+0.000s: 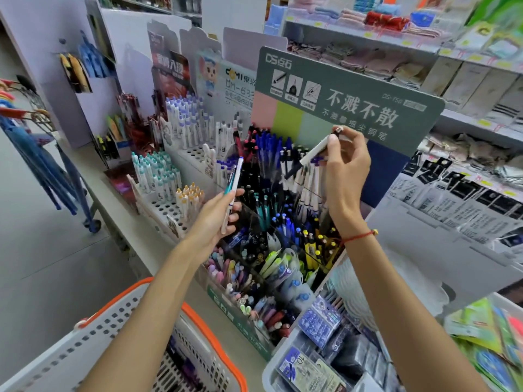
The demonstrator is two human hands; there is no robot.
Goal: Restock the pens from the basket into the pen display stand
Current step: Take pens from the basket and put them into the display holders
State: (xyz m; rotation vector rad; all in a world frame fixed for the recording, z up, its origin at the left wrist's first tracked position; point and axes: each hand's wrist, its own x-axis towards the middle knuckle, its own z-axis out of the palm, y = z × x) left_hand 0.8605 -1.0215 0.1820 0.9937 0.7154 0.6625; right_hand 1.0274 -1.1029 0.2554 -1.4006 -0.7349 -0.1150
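Note:
My left hand (219, 215) grips a small bunch of pens (232, 184), one teal and one white, pointing up in front of the pen display stand (348, 94). My right hand (346, 165) pinches a white pen with a dark tip (312, 152), held tilted above the stand's upper rows of blue and white pens. The stand's tiers are packed with pens of many colours. The white basket with an orange rim (195, 315) sits low at the front left, under my left forearm; its contents are mostly hidden.
Other pen racks (169, 176) stand to the left on the same counter. A grey tray of packaged refills (317, 355) lies at the front right. Shelves of towels and packets (467, 193) fill the right side. Umbrellas (36, 154) hang at the far left.

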